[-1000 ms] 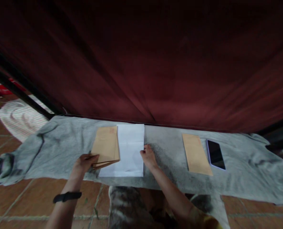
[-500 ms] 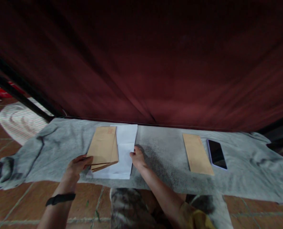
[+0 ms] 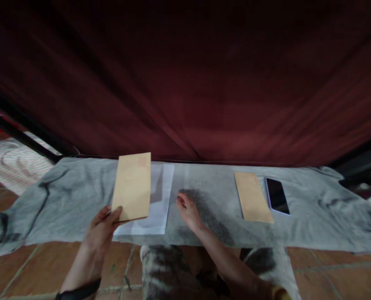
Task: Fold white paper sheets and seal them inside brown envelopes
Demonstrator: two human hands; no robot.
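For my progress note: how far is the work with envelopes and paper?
Done: one brown envelope lies aside by the phone. In hand: the left hand holds the envelope stack; the right hand rests on the cloth. Left: the white sheet lies flat, loose.

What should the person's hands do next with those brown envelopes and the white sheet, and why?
Probably the right hand should slide left and pinch the right edge of the white sheet. The left hand holds the brown envelopes tilted up off it, so it lies partly uncovered on the grey cloth, and the right hand rests empty just beside it.
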